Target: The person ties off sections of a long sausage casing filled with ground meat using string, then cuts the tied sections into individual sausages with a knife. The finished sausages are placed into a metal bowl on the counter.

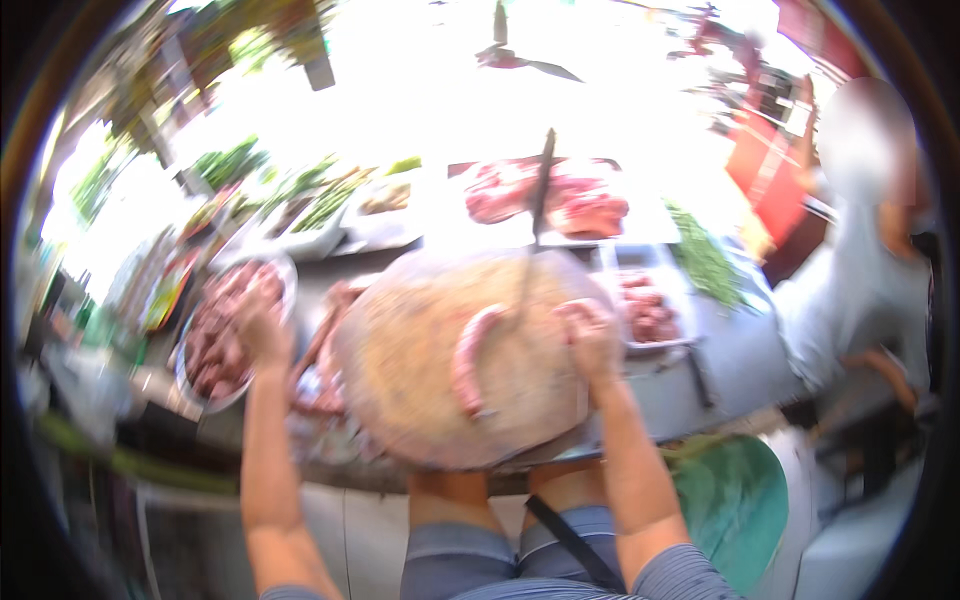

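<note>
"Where's the meat?"

"The long pink strip of meat lies in the middle of the frame, on the round chopping block — it runs up and down."

"Which hand is closer?"

"The right hand, just right of it, fingers curled on the block's edge. The left hand is far off — over the bowl of meat, too blurry to tell."

"And the knife?"

"Stuck upright, just above the strip."

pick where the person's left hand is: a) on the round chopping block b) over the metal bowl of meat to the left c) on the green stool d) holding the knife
b: the left hand reaches over the metal bowl of meat left of the round chopping block, while the right hand is at the block's right edge.
</note>
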Motion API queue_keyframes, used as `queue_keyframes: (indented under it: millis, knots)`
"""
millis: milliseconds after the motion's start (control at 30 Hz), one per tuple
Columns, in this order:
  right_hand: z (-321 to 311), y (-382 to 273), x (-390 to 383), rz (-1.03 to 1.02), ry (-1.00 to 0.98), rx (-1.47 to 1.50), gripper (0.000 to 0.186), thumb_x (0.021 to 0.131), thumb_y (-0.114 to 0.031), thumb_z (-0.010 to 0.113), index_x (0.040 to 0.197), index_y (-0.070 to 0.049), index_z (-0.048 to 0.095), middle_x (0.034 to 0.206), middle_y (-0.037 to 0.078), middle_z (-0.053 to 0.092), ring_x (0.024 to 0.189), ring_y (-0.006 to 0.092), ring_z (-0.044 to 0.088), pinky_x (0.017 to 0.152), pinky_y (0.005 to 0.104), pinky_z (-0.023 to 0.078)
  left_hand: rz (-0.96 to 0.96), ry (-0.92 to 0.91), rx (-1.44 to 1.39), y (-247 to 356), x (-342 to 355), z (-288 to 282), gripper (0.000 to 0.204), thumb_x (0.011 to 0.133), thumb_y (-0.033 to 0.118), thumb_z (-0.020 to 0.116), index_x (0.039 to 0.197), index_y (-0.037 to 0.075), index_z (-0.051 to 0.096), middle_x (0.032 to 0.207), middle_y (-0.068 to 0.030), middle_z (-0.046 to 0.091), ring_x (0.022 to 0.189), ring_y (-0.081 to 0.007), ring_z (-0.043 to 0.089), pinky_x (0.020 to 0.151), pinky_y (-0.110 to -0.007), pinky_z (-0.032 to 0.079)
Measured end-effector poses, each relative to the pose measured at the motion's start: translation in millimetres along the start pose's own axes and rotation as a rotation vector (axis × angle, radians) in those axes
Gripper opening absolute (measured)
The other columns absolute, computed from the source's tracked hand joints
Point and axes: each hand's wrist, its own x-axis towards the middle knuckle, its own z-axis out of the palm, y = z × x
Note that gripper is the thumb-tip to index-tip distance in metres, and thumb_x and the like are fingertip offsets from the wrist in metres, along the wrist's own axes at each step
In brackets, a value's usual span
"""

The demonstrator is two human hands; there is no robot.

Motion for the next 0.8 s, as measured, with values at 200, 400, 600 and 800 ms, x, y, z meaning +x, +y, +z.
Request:
queue_keyframes:
  millis: [200, 400, 600, 800]
  knots:
    - [6.6, 3.4, 6.0, 0.112, -0.075, 0.372, 0.010, 0.096, -0.008, 0.061, 0.092, -0.001, 0.068, 0.064, -0.003, 0.058, 0.053, 0.0027, 0.050, 0.048, 0.0209, 0.039, -0.390, -0.332, 0.404, -47.2, -48.3, 8.9, 0.070, 0.090, 0.027, 0.067, 0.148, 0.002, 0.035, 0.146, -0.0222, 0.043, 0.133, -0.0419, 0.042, 0.112, -0.046, 0.035]
    - [11.8, 19.7, 9.3, 0.051, -0.059, 0.405, 0.012, 0.097, -0.009, 0.059, 0.093, -0.001, 0.068, 0.062, -0.003, 0.057, 0.053, 0.0034, 0.051, 0.048, 0.0211, 0.039, -0.313, -0.232, 0.118, 23.7, -60.5, -18.4, 0.057, 0.089, 0.019, 0.067, 0.139, 0.000, 0.049, 0.145, -0.0232, 0.045, 0.134, -0.0391, 0.042, 0.113, -0.046, 0.034]
    - [16.1, 22.3, 11.6, 0.031, -0.031, 0.306, 0.013, 0.097, -0.011, 0.060, 0.094, -0.002, 0.069, 0.062, -0.003, 0.058, 0.052, 0.0033, 0.051, 0.047, 0.0199, 0.038, 0.058, -0.268, -0.617, 182.4, -87.3, -75.0, 0.032, 0.085, 0.004, 0.065, 0.117, 0.000, 0.068, 0.132, -0.0229, 0.057, 0.126, -0.0401, 0.050, 0.108, -0.045, 0.039]
    - [-13.8, -16.9, -16.1, 0.127, -0.154, 0.492, 0.013, 0.096, -0.011, 0.061, 0.093, -0.002, 0.070, 0.062, -0.002, 0.058, 0.050, 0.0039, 0.049, 0.047, 0.0198, 0.038, 0.017, -0.331, -1.076, 278.1, -118.7, -122.0, 0.036, 0.082, 0.006, 0.072, 0.117, -0.001, 0.066, 0.123, -0.0218, 0.062, 0.116, -0.0376, 0.058, 0.100, -0.042, 0.046]
